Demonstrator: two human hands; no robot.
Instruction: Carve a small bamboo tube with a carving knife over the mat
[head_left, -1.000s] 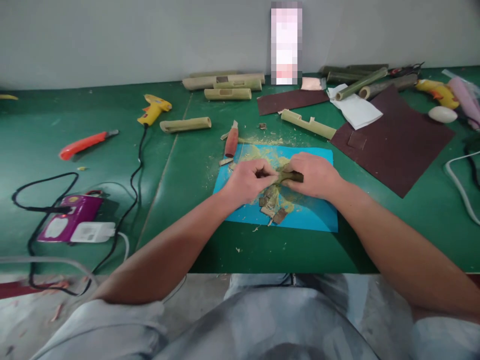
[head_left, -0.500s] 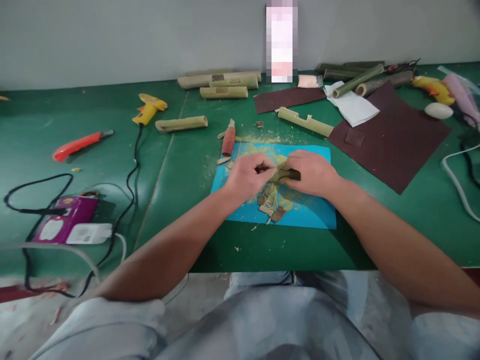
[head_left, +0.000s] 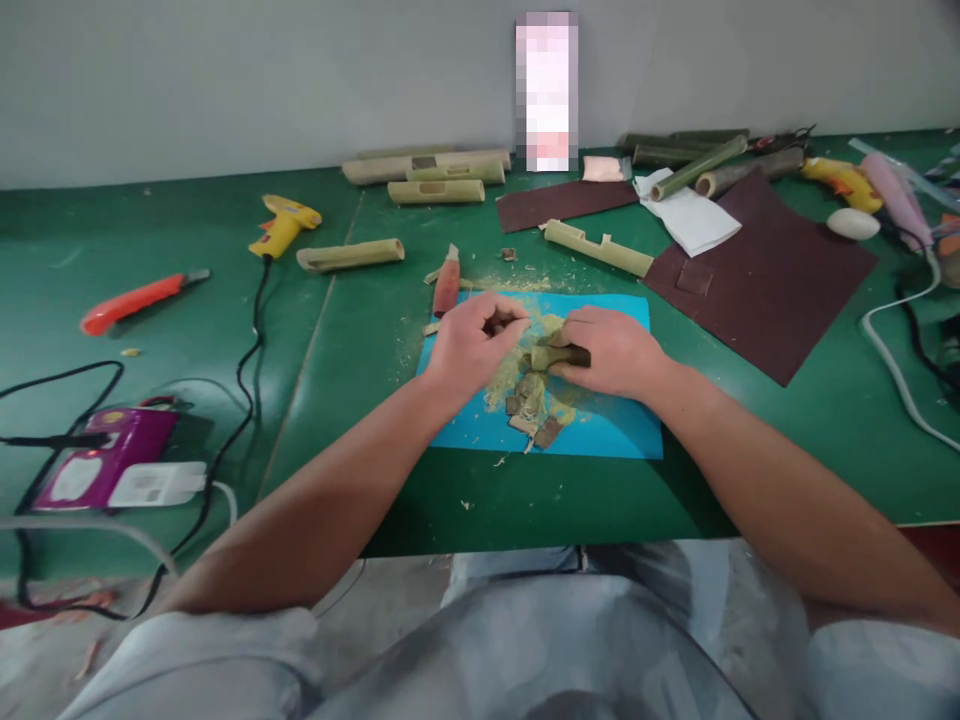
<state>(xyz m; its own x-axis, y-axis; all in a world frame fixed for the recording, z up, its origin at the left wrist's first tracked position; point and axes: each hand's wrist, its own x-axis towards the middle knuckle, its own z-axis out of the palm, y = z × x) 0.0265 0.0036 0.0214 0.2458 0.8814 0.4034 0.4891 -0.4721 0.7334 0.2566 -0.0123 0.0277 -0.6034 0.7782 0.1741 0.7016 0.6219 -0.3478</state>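
Observation:
My right hand is closed around a short piece of bamboo, pressed down over a blue sheet. To its left, my left hand is pinched, thumb against fingertips, apart from the bamboo; anything between the fingertips is too small to make out. Fine yellowish shavings and several small bamboo chips lie on the sheet below the hands. A knife with a red handle rests beyond my left hand, blade pointing away.
A yellow glue gun, an orange cutter and a purple power strip with cables are on the left. Cut bamboo tubes lie along the back. Brown sheet material, a white cloth and a white egg-shaped object are on the right.
My left hand has drawn away leftward from the bamboo piece, still pinched. My right hand keeps its hold. The whole view has shifted slightly.

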